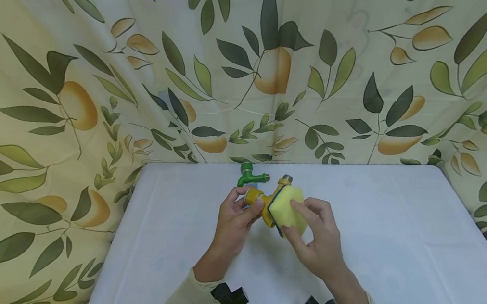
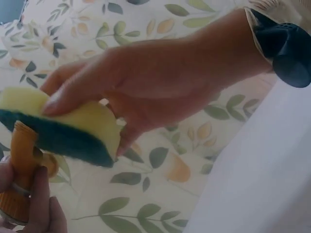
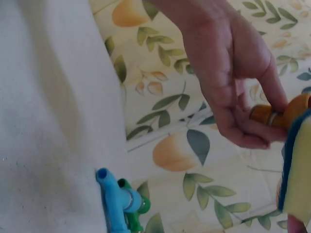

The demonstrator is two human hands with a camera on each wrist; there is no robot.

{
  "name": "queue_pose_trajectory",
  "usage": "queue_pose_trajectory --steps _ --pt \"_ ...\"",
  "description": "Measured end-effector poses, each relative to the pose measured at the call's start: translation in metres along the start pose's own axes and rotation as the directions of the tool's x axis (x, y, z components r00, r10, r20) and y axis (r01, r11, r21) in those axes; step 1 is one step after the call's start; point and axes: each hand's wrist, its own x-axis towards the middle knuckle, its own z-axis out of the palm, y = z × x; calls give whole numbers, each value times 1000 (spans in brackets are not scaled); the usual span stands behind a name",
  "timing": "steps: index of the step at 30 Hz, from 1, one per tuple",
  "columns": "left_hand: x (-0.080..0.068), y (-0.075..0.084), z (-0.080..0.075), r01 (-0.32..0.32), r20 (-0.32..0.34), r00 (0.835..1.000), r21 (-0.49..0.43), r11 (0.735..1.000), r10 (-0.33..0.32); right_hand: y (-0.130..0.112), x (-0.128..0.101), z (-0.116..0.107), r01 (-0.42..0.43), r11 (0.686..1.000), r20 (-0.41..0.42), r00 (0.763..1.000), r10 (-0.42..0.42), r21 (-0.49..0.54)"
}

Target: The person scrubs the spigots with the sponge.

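Observation:
My left hand (image 1: 234,219) grips a yellow plastic water tap (image 1: 254,197) by its ribbed end, thumb on the near side and fingers around it. In my right hand (image 1: 323,238) is a yellow sponge (image 1: 284,207) with a dark green scouring side, pinched between thumb and fingers. The scouring side faces the tap and lies against its body, covering part of it. From the left wrist, the sponge (image 2: 63,133) appears just behind the tap's spout (image 2: 23,150). The right wrist view shows my left fingers (image 3: 243,128) curled about the tap (image 3: 265,114).
Behind my left hand, a green tap (image 1: 247,175) lies on the white table (image 1: 186,205) near its far edge. A blue tap (image 3: 115,201) is beside it, mostly hidden in the head view. A leaf-and-fruit patterned curtain (image 1: 246,118) hangs along the back and sides.

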Motion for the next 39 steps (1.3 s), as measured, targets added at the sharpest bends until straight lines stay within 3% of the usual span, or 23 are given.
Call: queue_pose_trajectory --steps 4,9,13,16,19,23,26,30,33,36,39 --pt "-2 2 1 -76 -11 997 122 990 78 0 2 -3 70 998 17 997 -70 -8" --pt "-4 3 -1 -158 29 987 216 963 156 -2 9 -6 39 992 -8 999 -41 -123" --pt "-7 5 -2 -261 80 965 260 930 248 -7 12 -8 56 984 22 998 -53 -166" --pt "-10 5 -2 -305 134 951 261 916 278 -10 15 -8 45 985 4 999 -45 -166" --pt "-10 5 -2 -357 187 930 272 894 315 -12 18 -8 42 989 0 999 -42 -140" --pt "-8 5 -4 -462 253 883 315 829 396 -13 20 -11 96 989 39 995 -92 -115" --pt "-8 3 -5 -507 321 855 351 787 408 -11 23 -13 93 987 19 996 -91 -129" --pt "-9 -1 -3 -511 374 845 354 783 382 -11 25 -13 105 990 34 994 -102 -96" --pt "-10 -1 -3 -479 352 861 320 817 367 -11 26 -14 130 989 59 990 -125 -74" --pt "-11 0 -4 -450 344 873 297 842 346 -11 26 -15 90 990 35 996 -87 -109" --pt "-11 0 -4 -440 357 874 297 848 329 -11 26 -16 72 993 44 997 -68 -97"
